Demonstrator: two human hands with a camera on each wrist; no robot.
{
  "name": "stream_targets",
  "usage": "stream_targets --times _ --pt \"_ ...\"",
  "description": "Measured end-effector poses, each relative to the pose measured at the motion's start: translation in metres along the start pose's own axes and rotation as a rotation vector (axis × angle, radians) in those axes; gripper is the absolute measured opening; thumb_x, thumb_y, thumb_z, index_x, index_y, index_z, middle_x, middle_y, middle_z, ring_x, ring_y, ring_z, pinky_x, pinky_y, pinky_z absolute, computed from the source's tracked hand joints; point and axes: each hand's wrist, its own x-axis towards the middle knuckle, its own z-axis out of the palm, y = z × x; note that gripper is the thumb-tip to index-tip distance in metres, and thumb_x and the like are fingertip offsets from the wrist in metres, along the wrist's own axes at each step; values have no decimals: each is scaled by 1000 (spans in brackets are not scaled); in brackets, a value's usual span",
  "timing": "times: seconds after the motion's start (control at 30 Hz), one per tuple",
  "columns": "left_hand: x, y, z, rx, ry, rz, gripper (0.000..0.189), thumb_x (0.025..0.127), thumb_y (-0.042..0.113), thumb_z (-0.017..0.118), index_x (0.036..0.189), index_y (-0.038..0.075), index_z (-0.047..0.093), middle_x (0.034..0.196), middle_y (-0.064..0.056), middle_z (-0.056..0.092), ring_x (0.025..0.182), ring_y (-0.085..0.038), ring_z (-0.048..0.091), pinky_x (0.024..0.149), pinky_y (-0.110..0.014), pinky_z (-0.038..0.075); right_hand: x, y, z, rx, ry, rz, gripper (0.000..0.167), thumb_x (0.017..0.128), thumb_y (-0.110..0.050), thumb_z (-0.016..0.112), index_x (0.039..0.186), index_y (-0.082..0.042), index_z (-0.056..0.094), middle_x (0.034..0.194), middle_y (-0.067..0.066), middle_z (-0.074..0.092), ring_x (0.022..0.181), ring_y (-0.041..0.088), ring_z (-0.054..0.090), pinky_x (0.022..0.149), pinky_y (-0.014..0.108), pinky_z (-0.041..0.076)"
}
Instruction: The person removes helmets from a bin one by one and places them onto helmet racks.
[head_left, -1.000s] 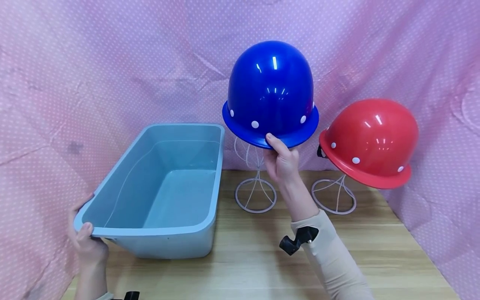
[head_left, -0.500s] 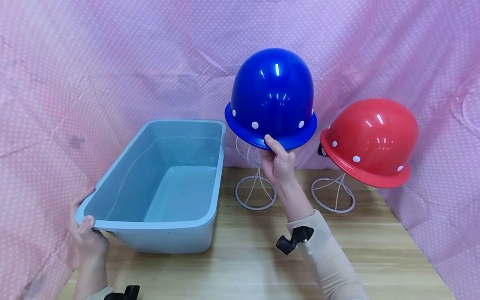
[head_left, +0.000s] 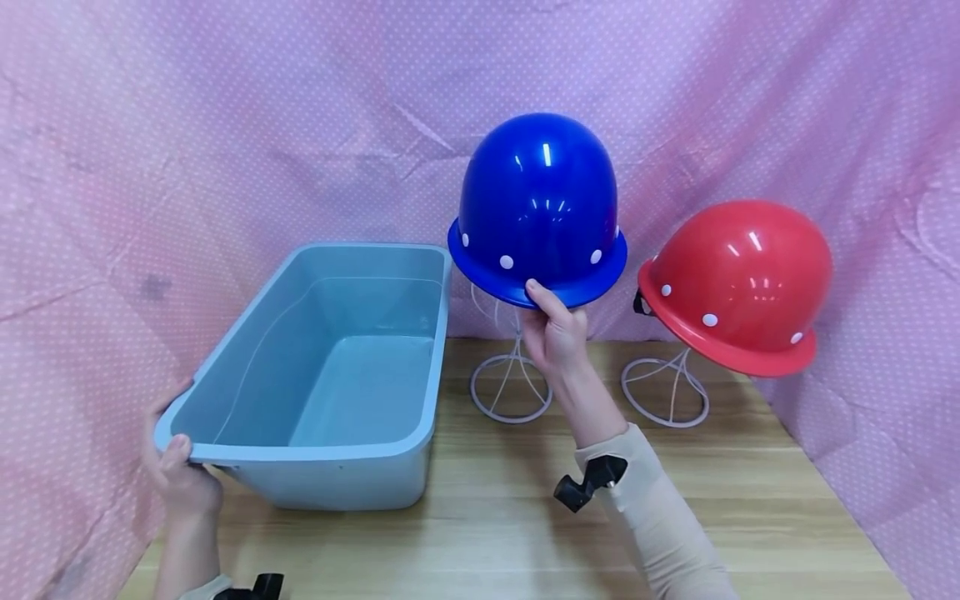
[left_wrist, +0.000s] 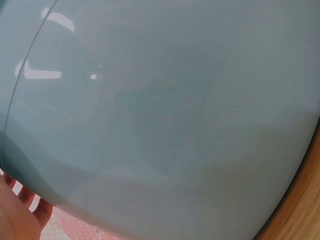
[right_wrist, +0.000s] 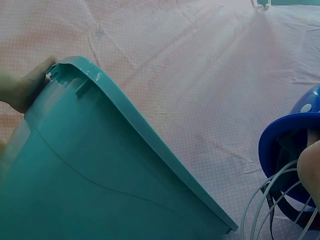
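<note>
In the head view my right hand point(head_left: 558, 337) grips the front brim of a blue hard hat point(head_left: 540, 200), thumb on top and the other fingers hidden underneath. The hat is upright over a white wire stand point(head_left: 512, 392), whose top is hidden. From the right wrist, the stand's wires point(right_wrist: 270, 192) show at the open underside of the blue hat point(right_wrist: 285, 125). My left hand point(head_left: 187, 487) holds the near left corner of a light blue plastic tub point(head_left: 300, 454), thumb over the rim. Close up, the tub's wall point(left_wrist: 165, 115) fills most of the left wrist view.
A red hard hat point(head_left: 750, 283) sits tilted on a second wire stand point(head_left: 667, 400) at the right. The wooden table point(head_left: 495, 533) carries the tub and stands. Pink dotted cloth point(head_left: 337, 117) hangs behind and along both sides.
My right hand has lowered the blue hard hat a little towards the wire stand. The left hand keeps its hold on the tub, which stays in nearly the same place.
</note>
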Motion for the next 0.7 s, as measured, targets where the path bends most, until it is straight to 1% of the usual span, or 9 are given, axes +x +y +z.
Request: stream_targets --times 0.1,0.2,0.27,0.3,0.4,0.47,0.7 --pt "0 1 0 19 2 -16 64 73 14 50 132 -3 67 116 -12 68 102 -20 60 86 -29 40 -1 1 -2 -8 5 11 44 90 26 48 116 -7 63 108 4 73 96 12 73 89 26 62" --pt "-3 2 -1 56 8 -38 64 73 14 48 132 0 68 117 -11 68 104 -20 59 87 -30 39 -2 1 -5 -19 10 12 47 91 26 44 116 -8 63 109 3 73 98 11 72 91 25 61" --pt "-4 1 -1 79 -2 -47 65 73 14 48 133 0 67 118 -10 67 105 -20 59 88 -30 39 -3 1 -7 -23 2 11 46 90 26 45 117 -7 63 109 3 73 97 11 72 90 25 61" --pt "-4 2 -1 102 -12 -53 65 74 15 48 135 2 66 120 -9 66 107 -19 59 89 -30 39 -3 0 -8 -22 -6 13 46 90 26 47 117 -7 62 109 3 73 98 11 72 91 25 61" --pt "-3 1 -1 131 -35 -51 66 75 19 51 137 2 64 124 -7 65 110 -18 59 91 -29 39 -4 0 -11 -20 -22 22 44 90 24 53 118 -7 62 110 3 72 98 11 72 90 26 62" --pt "-2 2 -1 120 -37 -59 66 75 19 52 138 3 64 125 -8 65 111 -18 59 92 -29 39 -5 0 -11 -21 -20 23 43 90 23 56 119 -8 62 111 3 72 99 11 72 91 26 61" --pt "-2 2 2 128 -25 -65 65 76 19 50 138 8 66 127 -8 65 113 -18 58 93 -32 38 -9 2 -13 -11 37 25 45 90 25 50 121 -6 59 113 4 71 104 12 71 95 27 60"
